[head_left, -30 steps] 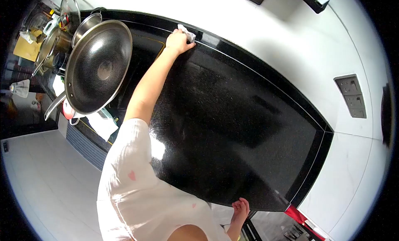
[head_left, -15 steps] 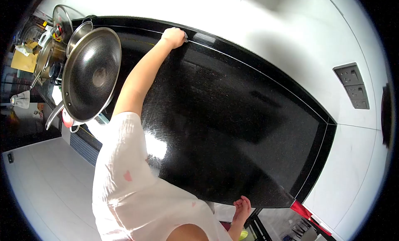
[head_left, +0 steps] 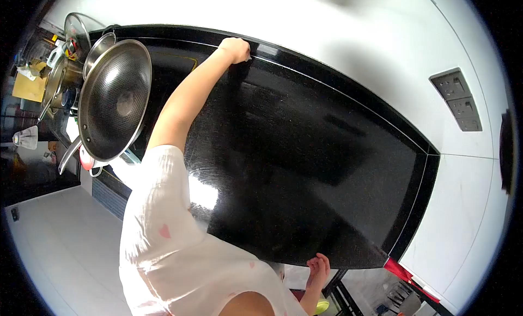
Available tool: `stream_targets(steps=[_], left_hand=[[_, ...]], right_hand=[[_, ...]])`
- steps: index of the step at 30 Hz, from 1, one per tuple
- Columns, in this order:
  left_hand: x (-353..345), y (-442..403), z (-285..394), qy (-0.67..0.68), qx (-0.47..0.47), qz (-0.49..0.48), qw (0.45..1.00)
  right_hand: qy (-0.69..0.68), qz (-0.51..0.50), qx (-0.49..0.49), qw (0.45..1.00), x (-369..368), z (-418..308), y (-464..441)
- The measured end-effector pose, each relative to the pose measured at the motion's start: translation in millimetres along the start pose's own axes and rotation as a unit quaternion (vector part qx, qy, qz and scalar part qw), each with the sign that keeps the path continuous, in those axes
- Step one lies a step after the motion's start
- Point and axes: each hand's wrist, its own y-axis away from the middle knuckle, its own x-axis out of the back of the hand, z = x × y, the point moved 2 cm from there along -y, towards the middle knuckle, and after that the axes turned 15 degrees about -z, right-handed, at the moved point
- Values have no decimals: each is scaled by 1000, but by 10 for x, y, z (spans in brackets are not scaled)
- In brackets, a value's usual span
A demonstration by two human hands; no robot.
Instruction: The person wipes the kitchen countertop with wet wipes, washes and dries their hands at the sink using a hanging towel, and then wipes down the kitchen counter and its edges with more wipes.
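Note:
My left hand (head_left: 235, 50) is closed in a fist at the back edge of the glossy black countertop (head_left: 305, 152), beside the raised black rim along the wall. A small bit of a pale wipe (head_left: 249, 58) shows at the fist's right side; the rest is hidden under the fingers. Faint streaks and a bright glare mark the counter surface. My right hand (head_left: 318, 269) hangs by the counter's front edge, its fingers loosely bent and apart, with nothing visible in it.
A large wok (head_left: 117, 101) with a metal handle stands tilted at the left, before a smaller pot (head_left: 98, 53) and a glass lid (head_left: 77, 35). Wall sockets (head_left: 457, 99) are on the right wall. Red cloth-like material (head_left: 397, 269) lies at the front right corner.
My left hand has shifted a little to the right along the counter's back edge, fist still closed. My right hand stays almost where it was. The view has tilted slightly.

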Motion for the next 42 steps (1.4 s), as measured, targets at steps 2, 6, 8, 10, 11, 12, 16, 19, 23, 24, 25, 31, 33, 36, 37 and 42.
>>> stream_targets(steps=[2, 6, 8, 10, 11, 12, 16, 19, 23, 24, 25, 31, 33, 36, 37, 42], left_hand=[[-7, -20, 62, 15, -9, 14, 1000], [35, -74, 347, 44, -30, 19, 998], [60, -90, 476, 63, -37, 12, 997], [62, -126, 577, 72, -43, 7, 996], [57, -168, 624, 76, -44, 7, 996], [49, -201, 687, 79, -45, 7, 996], [48, -239, 1007, 69, -22, 14, 997], [94, -240, 1283, 56, -26, 32, 998], [166, -273, 1805, 50, -19, 35, 998], [174, -290, 1967, 51, -15, 36, 998], [195, -314, 2105, 53, -11, 39, 998], [262, -420, 2666, 19, -25, 44, 999], [284, -447, 2897, 16, -27, 49, 998], [320, -467, 3234, 11, -27, 61, 998], [339, -452, 3350, 9, -27, 67, 997], [419, -495, 3955, 37, -32, 86, 995]], right_hand=[[-7, 3, 0, 1000, 23, 28, 25], [-7, 9, -3, 1000, 49, 39, 21], [-5, 3, 0, 1000, 81, 38, -12], [-6, -2, 0, 1000, 165, 36, -37], [-8, -3, 1, 1000, 216, 43, -58], [-11, -3, 0, 1000, 275, 47, -70], [-25, -4, -2, 1000, 557, 58, -93], [-25, -10, -2, 1000, 853, 10, -176], [-7, -7, -4, 1000, 1330, -152, -265], [-2, -4, 0, 1000, 1467, -202, -272], [-4, -7, 3, 1000, 1587, -244, -296], [-23, 16, -1, 1000, 2265, -428, -338], [-28, 27, 1, 999, 2440, -437, -331], [-46, 28, -11, 998, 2638, -466, -324], [-47, 28, -11, 998, 2701, -469, -319], [-51, 36, -4, 998, 3009, -440, -289]])
